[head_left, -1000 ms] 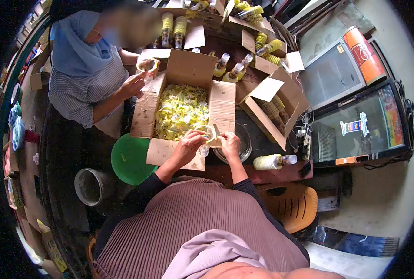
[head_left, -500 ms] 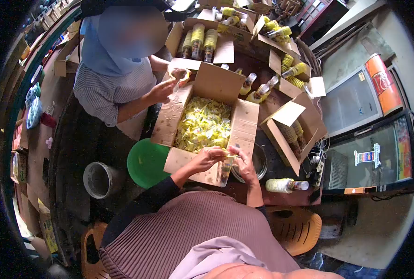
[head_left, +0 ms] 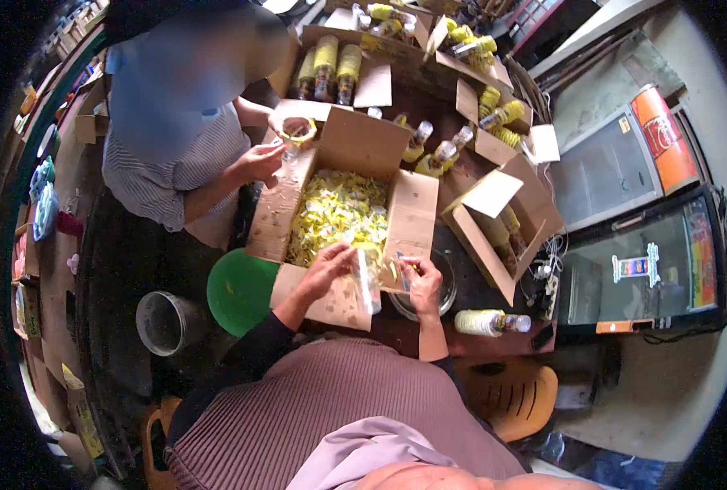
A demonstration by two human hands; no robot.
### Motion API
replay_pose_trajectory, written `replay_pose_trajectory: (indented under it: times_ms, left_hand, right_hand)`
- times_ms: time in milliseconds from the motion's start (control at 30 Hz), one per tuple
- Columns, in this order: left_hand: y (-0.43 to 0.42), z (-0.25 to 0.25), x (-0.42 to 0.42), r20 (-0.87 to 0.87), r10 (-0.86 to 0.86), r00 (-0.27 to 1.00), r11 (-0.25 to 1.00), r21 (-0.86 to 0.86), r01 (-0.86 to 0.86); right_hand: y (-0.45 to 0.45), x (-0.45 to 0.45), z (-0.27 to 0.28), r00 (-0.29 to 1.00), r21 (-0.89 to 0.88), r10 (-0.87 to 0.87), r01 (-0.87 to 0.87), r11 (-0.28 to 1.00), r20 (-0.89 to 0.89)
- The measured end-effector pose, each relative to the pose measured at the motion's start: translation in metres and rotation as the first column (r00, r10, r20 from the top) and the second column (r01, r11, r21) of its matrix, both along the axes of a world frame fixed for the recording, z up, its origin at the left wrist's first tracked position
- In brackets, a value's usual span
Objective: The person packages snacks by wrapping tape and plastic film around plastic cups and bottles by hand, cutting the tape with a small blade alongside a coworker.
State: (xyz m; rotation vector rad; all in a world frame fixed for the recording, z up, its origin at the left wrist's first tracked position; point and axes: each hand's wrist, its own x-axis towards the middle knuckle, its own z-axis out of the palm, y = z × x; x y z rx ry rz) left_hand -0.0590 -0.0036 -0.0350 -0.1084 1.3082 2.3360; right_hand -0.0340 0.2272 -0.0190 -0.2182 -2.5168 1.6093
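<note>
My left hand (head_left: 328, 268) is closed on the edge of a clear plastic cup (head_left: 369, 286), which hangs over the near flap of the open box. My right hand (head_left: 424, 287) is a little to the right, apart from the cup, its thumb and fingers pinched together. Something small shows at those fingertips, too small to name. Below and beyond both hands, the cardboard box (head_left: 412, 214) holds a heap of yellow and whitish plastic scraps (head_left: 340, 211). Under my right hand shows the rim of a round metal bowl (head_left: 453, 287).
Across the box, a co-worker's hands (head_left: 261, 162) hold a clear cup with a yellow rim (head_left: 298, 131). A green basin (head_left: 237, 294) and grey bucket (head_left: 163, 322) stand left. Right are a cup stack (head_left: 490, 322) and a box of cups (head_left: 494, 253); more boxes stand behind.
My hands have moved apart; the clear cup stays with my left hand while my right has drawn away. The co-worker's cup has turned. The whole view has shifted slightly.
</note>
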Motion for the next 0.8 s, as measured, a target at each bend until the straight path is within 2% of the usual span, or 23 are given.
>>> replay_pose_trajectory:
  times_ms: [67,133,200,233,333,400,467,633,667,733,800]
  left_hand:
    - [-0.003,-0.001,-0.003,0.088,0.044,0.995,0.999,-0.018,-0.043]
    - [0.000,0.005,-0.005,0.144,0.098,0.985,0.993,0.044,-0.106]
    - [-0.003,-0.018,-0.010,0.099,0.077,0.992,0.995,0.058,-0.083]
    - [-0.002,-0.020,-0.011,0.119,0.084,0.989,0.991,0.095,-0.096]
    - [0.002,-0.010,-0.013,0.171,0.134,0.976,0.976,0.148,-0.160]
    - [0.000,-0.005,-0.012,0.339,0.130,0.932,0.950,0.227,-0.215]
    - [0.000,-0.015,-0.016,0.319,0.092,0.943,0.969,0.189,-0.158]
    - [0.003,-0.031,-0.021,0.350,0.108,0.930,0.956,0.221,-0.194]
    - [0.003,-0.034,-0.023,0.342,0.109,0.933,0.943,0.262,-0.207]
    - [0.007,-0.034,-0.023,0.329,0.115,0.937,0.953,0.229,-0.197]
    - [0.005,-0.047,-0.026,0.318,0.116,0.941,0.959,0.211,-0.190]
  right_hand:
    - [-0.002,0.002,0.024,0.992,0.254,-0.005,0.037,0.966,-0.127]
    - [0.012,0.007,-0.001,0.996,0.291,0.021,0.004,0.957,-0.082]
    - [0.013,0.012,-0.012,0.993,0.549,0.078,-0.019,0.836,-0.084]
    - [0.010,0.014,-0.012,0.997,0.560,0.076,-0.059,0.827,-0.006]
    - [-0.002,0.017,-0.020,0.997,0.648,0.074,-0.033,0.761,-0.036]
    - [-0.011,0.018,-0.022,0.996,0.659,0.074,-0.023,0.752,-0.049]
    - [-0.018,0.016,-0.019,0.989,0.700,0.144,-0.092,0.708,-0.017]
    - [-0.013,-0.006,-0.020,0.983,0.575,0.182,-0.153,0.803,0.008]
    - [-0.011,-0.010,-0.021,0.984,0.574,0.180,-0.151,0.805,0.007]
    - [-0.013,-0.020,-0.014,0.982,0.543,0.148,-0.064,0.837,-0.113]
    - [-0.013,-0.022,-0.009,0.985,0.506,0.152,-0.088,0.858,-0.086]
